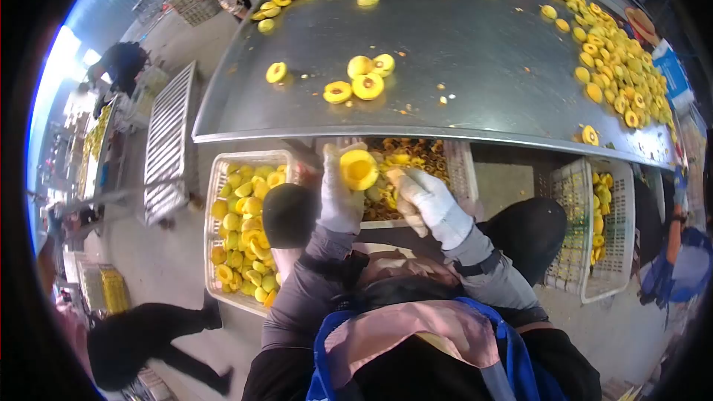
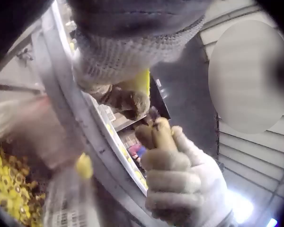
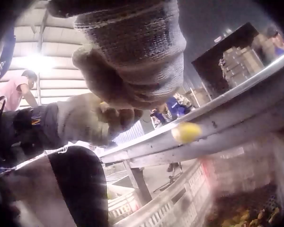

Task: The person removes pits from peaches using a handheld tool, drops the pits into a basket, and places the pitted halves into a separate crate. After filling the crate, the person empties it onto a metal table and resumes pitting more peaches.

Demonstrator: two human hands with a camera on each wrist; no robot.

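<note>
In the head view my gloved left hand (image 1: 338, 197) holds a halved yellow peach (image 1: 359, 169), its cut face with a round hollow turned up. The left wrist view shows only a yellow edge of this half beside the glove. My gloved right hand (image 1: 434, 208) is just to the right, its fingers curled around a small dark-tipped tool (image 2: 154, 114); its exact kind is hidden by the glove. A blurred yellow piece (image 3: 187, 133) appears in mid-air over the crate of scraps (image 1: 462, 178) below the hands.
A metal table (image 1: 460, 115) spans the front, bearing scattered peach halves and a large pile (image 1: 620, 63) at right. A crate of peach halves (image 1: 210, 252) stands at my left, another crate (image 1: 572, 230) at my right. People (image 1: 122, 63) work around the hall.
</note>
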